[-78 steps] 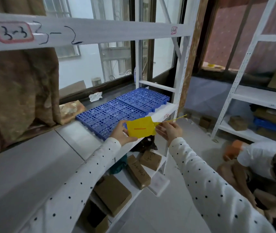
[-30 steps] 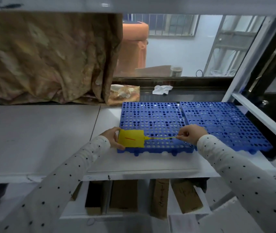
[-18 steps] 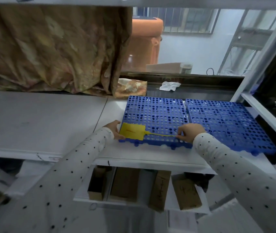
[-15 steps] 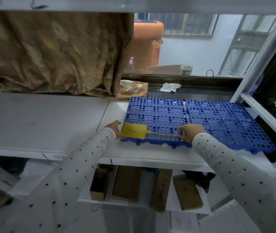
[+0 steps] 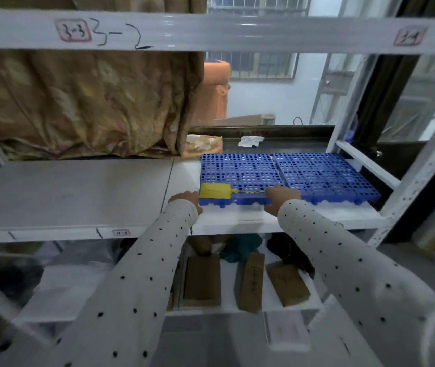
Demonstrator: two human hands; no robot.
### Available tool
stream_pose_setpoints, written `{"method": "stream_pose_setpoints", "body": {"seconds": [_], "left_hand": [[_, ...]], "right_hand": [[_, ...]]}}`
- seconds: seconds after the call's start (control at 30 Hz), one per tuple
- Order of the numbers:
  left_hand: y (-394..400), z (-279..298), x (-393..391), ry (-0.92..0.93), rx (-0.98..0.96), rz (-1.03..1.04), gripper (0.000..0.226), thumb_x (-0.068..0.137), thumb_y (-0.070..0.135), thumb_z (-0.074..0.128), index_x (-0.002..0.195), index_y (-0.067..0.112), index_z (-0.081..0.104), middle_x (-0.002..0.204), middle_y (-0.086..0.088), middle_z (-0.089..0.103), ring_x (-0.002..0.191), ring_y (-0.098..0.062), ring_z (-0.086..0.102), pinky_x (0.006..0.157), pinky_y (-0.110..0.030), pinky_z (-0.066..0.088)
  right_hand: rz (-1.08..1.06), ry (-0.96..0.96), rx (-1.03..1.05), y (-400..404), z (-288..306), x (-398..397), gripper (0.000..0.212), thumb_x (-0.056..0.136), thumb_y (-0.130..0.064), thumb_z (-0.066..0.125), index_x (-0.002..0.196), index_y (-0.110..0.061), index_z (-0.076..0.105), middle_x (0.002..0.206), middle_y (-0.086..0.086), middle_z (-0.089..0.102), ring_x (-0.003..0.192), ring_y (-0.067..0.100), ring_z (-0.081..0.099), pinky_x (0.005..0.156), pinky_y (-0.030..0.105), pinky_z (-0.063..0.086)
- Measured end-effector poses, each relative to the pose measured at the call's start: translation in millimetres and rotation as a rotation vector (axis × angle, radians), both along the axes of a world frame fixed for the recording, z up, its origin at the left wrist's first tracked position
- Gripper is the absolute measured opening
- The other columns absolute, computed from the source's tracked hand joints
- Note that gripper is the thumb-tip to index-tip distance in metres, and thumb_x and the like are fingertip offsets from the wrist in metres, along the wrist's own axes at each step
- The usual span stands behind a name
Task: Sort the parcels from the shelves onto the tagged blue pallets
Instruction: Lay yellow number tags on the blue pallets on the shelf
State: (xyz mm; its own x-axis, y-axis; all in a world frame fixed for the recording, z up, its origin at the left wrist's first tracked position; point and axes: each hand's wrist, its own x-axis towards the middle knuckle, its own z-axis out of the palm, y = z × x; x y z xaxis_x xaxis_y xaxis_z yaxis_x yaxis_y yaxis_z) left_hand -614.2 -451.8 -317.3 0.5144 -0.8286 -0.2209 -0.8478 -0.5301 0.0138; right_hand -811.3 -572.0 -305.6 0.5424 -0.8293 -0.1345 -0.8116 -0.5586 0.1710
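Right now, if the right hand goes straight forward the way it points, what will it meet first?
Most likely the left blue pallet: the right hand is already at its front edge, by the yellow tag's strap. Depth is unclear.

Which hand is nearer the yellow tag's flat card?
Left. The left hand touches the yellow tag at its left edge; the right hand holds its strap's far end.

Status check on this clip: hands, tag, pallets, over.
Left hand at yellow tag on left pallet's front corner. Right hand on tag's strap. Both pallets bare, no parcels on them. Nothing in the way.
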Motion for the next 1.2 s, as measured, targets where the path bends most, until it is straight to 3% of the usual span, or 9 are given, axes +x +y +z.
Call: {"method": "stream_pose_setpoints", "body": {"seconds": [0.13,0.27,0.4,0.5,0.73,0.87,1.0,1.2], "left_hand": [[13,19,-40,-0.071,-0.023,-0.102,0.036,0.095,0.029,0.047,0.127,0.014,0.051,0.123,-0.007,0.056,0.11,-0.026,0.057,0.084,-0.032,0.045],[24,42,-72,-0.196,-0.095,-0.168,0.033,0.095,0.03,0.049,0.124,0.014,0.054,0.119,-0.007,0.058,0.11,-0.025,0.056,0.087,-0.032,0.045],[33,64,-99,-0.25,-0.131,-0.167,0.033,0.093,0.023,0.051,0.125,0.016,0.052,0.119,-0.006,0.057,0.109,-0.023,0.055,0.085,-0.032,0.045],[40,88,-116,-0.278,-0.15,-0.156,0.029,0.089,0.02,0.054,0.118,0.018,0.057,0.112,-0.002,0.059,0.098,-0.02,0.057,0.076,-0.031,0.048],[48,117,-152,-0.126,-0.299,-0.016,0.03,0.091,0.025,0.049,0.119,0.02,0.057,0.115,-0.001,0.06,0.103,-0.022,0.059,0.085,-0.032,0.051],[75,111,-168,-0.062,-0.281,0.05,0.043,0.094,0.03,0.044,0.136,0.02,0.044,0.135,-0.004,0.05,0.12,-0.024,0.051,0.097,-0.035,0.045],[123,100,-167,-0.018,-0.244,0.171,0.043,0.095,0.031,0.046,0.136,0.018,0.043,0.138,-0.005,0.047,0.125,-0.023,0.048,0.102,-0.036,0.041],[205,115,-138,-0.015,-0.242,0.393,0.044,0.095,0.03,0.046,0.137,0.016,0.043,0.137,-0.007,0.049,0.121,-0.025,0.05,0.097,-0.034,0.043]], "right_hand": [[-0.002,-0.011,-0.032,42,14,-12,0.037,0.095,-0.035,0.048,0.127,-0.016,0.047,0.126,0.007,0.054,0.114,0.027,0.054,0.089,0.04,0.047],[-0.009,-0.045,-0.078,72,41,-26,0.045,0.094,-0.038,0.051,0.133,-0.017,0.043,0.132,0.007,0.052,0.119,0.027,0.052,0.096,0.041,0.045],[-0.023,-0.067,-0.126,85,69,-45,0.049,0.093,-0.039,0.053,0.135,-0.018,0.042,0.133,0.008,0.05,0.12,0.026,0.051,0.097,0.041,0.043],[-0.025,-0.117,-0.165,89,94,-64,0.055,0.093,-0.045,0.049,0.139,-0.018,0.037,0.139,0.008,0.047,0.124,0.027,0.049,0.099,0.041,0.044],[0.048,-0.152,-0.233,101,130,-112,0.063,0.092,-0.056,0.039,0.142,-0.018,0.034,0.144,0.007,0.043,0.129,0.026,0.044,0.101,0.042,0.04],[0.027,-0.134,-0.212,107,137,-142,0.062,0.095,-0.053,0.036,0.145,-0.017,0.03,0.147,0.007,0.039,0.133,0.027,0.04,0.103,0.042,0.039],[0.093,-0.123,-0.18,125,127,-141,0.057,0.097,-0.049,0.034,0.144,-0.017,0.032,0.147,0.008,0.039,0.133,0.026,0.04,0.104,0.041,0.037],[0.288,-0.192,-0.147,163,126,-92,0.044,0.096,-0.04,0.035,0.129,-0.014,0.048,0.125,0.007,0.057,0.113,0.024,0.055,0.087,0.033,0.044]]}}
